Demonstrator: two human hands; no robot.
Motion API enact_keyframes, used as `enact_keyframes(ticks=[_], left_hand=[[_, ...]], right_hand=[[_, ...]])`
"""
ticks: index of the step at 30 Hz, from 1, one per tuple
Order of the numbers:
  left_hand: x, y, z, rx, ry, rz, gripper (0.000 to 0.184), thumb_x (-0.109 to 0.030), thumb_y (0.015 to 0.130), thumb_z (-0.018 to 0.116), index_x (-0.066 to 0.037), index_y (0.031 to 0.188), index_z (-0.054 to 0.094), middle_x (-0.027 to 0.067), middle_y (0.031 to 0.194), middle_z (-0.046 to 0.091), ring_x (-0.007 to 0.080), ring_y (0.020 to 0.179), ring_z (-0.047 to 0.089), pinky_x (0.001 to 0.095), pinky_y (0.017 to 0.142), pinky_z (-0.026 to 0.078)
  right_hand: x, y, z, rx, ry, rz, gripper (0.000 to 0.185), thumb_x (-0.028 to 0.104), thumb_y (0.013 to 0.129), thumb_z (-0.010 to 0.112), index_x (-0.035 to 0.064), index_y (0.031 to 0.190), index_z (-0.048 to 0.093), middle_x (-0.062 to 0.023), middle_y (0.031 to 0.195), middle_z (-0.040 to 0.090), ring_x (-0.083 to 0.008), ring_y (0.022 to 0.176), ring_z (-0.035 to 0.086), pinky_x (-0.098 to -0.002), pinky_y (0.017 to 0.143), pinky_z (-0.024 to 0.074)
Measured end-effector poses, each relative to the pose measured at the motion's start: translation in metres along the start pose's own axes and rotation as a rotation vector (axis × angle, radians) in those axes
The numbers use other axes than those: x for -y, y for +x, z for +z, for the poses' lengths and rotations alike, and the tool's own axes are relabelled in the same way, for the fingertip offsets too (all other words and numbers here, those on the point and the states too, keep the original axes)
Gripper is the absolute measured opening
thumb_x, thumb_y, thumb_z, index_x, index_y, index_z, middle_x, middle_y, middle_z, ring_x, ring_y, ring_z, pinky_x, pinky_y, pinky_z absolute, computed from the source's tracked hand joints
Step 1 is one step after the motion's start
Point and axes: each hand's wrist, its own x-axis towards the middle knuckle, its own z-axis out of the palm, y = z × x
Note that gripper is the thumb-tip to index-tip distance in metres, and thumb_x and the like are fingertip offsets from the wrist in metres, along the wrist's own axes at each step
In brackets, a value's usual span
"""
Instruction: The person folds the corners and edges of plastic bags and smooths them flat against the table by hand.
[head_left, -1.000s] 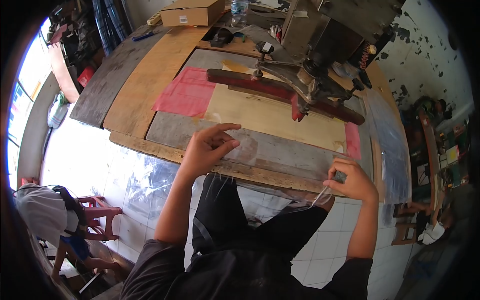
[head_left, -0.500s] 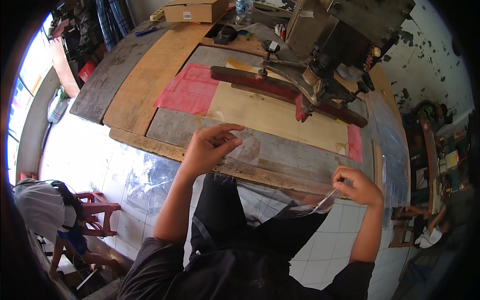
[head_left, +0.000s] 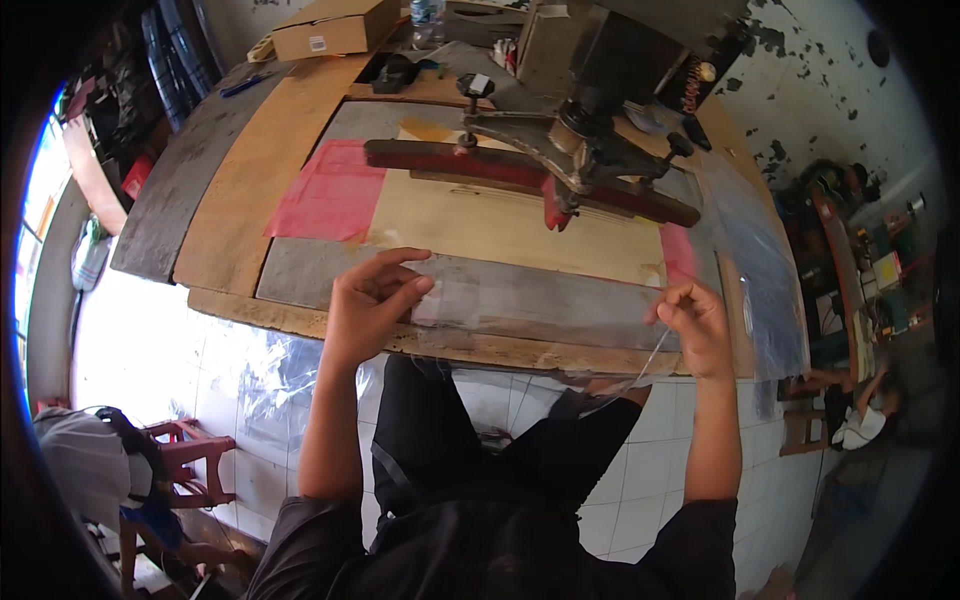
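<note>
We see a clear film spread between the two hands, over the near edge of the tabletop, its near part sagging below that edge above the lap. Its long axis seems to run left to right, roughly along the edge, though being see-through its full outline is hard for us to trace. From the right hand the film lies left and slightly near; from the left hand it lies right. The right hand is the nearer: its thumb and forefinger are pinched together on the film's right end, where a bright crease drops nearward. The left hand has forefinger and thumb apart, the other fingers curled; we cannot tell whether it grips the film.

Just beyond the film lies a yellow board, with a pink sheet at its left and a smaller pink patch at its right. A red bar hangs above the board. A plastic stack drapes the right edge; a box stands far left.
</note>
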Motion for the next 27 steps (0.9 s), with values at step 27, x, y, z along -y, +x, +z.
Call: enact_keyframes(ticks=[27], left_hand=[[0.003, 0.0, -0.002, 0.005, -0.016, 0.043, 0.032, 0.001, 0.098, 0.078, 0.003, 0.129, 0.07, 0.0064, 0.094, 0.079, 0.007, 0.087, 0.071, 0.0224, 0.077, 0.055]], right_hand=[[0.031, -0.006, 0.017, -0.098, -0.442, -0.22, 0.014, 0.009, 0.104, 0.069, 0.0015, 0.093, 0.067, -0.0034, 0.088, 0.073, -0.0116, 0.083, 0.069, -0.0292, 0.08, 0.0547]])
